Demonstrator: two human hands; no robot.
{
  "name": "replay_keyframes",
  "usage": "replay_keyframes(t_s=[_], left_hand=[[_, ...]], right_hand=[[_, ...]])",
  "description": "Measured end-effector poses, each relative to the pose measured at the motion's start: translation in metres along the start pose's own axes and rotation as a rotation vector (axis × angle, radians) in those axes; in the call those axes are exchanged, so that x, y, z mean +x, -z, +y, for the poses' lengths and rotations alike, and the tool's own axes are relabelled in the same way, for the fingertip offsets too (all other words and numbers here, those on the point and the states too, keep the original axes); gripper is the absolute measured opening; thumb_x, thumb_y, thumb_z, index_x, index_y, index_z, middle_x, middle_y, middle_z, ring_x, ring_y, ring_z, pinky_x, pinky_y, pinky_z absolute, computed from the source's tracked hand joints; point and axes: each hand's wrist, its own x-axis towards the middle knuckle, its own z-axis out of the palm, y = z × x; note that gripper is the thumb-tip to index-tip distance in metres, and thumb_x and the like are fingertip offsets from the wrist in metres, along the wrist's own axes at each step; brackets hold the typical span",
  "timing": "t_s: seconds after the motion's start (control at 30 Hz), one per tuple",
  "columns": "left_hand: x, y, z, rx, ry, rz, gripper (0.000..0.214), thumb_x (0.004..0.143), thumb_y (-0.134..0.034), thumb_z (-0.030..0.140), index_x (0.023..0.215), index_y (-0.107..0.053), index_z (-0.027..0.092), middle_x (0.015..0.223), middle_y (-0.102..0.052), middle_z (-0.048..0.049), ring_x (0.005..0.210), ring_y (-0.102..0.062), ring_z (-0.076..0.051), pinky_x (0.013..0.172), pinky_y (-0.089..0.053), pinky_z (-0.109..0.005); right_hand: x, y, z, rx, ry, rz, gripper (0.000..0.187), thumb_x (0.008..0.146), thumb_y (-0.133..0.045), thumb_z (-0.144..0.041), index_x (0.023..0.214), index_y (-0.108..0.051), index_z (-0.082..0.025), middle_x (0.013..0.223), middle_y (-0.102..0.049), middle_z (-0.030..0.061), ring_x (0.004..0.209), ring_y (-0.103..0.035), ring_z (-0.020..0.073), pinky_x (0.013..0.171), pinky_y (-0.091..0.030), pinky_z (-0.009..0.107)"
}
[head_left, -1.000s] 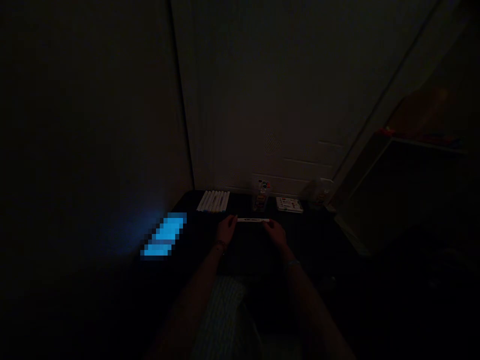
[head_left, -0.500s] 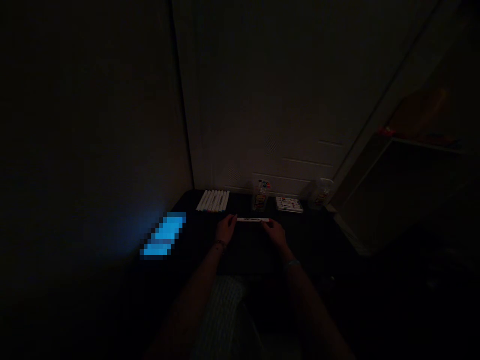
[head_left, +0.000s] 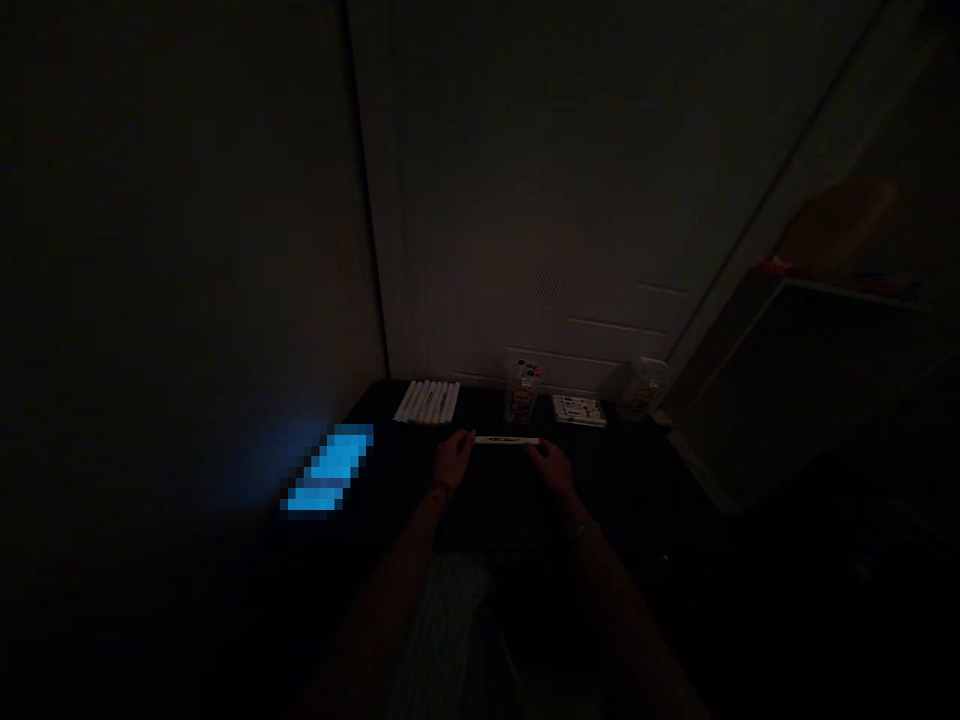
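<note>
A white marker (head_left: 507,440) with dark print lies crosswise between my two hands, above the dark table (head_left: 495,510). Its left end is pinched by the fingers of my left hand (head_left: 453,460). My right hand (head_left: 550,465) is closed on the right end. Behind my left hand, several white markers (head_left: 427,402) rest side by side in a row. Beyond the held marker stands a clear case (head_left: 523,392) with a few coloured-tipped markers upright in it. Dim light hides the finer detail of my fingers.
A flat white pack (head_left: 579,410) lies at the back right, beside another clear case (head_left: 643,388). On the left a bright blue pixelated screen (head_left: 330,472) glows. A pale wall (head_left: 525,200) closes off the back, and a dark cabinet (head_left: 810,370) stands to the right.
Almost nothing differs. My right hand has shifted very slightly to the right along the marker; my left hand keeps its place.
</note>
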Motion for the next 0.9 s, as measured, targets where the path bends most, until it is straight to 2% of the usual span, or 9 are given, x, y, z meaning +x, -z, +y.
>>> replay_keyframes(t_s=[0.53, 0.9], left_hand=[[0.0003, 0.0000, -0.0014, -0.003, -0.013, -0.018, 0.040, 0.077, -0.031, 0.047, 0.079, -0.057, 0.017, 0.069, -0.058, 0.0006, 0.062, -0.050, -0.009, 0.057, -0.035, -0.019], [0.0008, -0.0025, -0.0048, -0.022, -0.012, -0.006, 0.041, 0.077, -0.032, 0.048, 0.082, -0.057, 0.016, 0.075, -0.060, -0.0005, 0.066, -0.052, -0.010, 0.060, -0.036, -0.019]], right_hand=[[0.0020, -0.0033, 0.0031, 0.005, 0.011, 0.033, 0.037, 0.075, -0.040, -0.049, 0.099, -0.057, -0.025, 0.092, -0.062, -0.0001, 0.084, -0.057, 0.0141, 0.074, -0.041, 0.023], [0.0021, -0.0042, 0.0061, 0.014, 0.043, 0.031, 0.037, 0.075, -0.040, -0.048, 0.102, -0.055, -0.026, 0.094, -0.061, -0.0008, 0.085, -0.056, 0.0135, 0.074, -0.040, 0.022]])
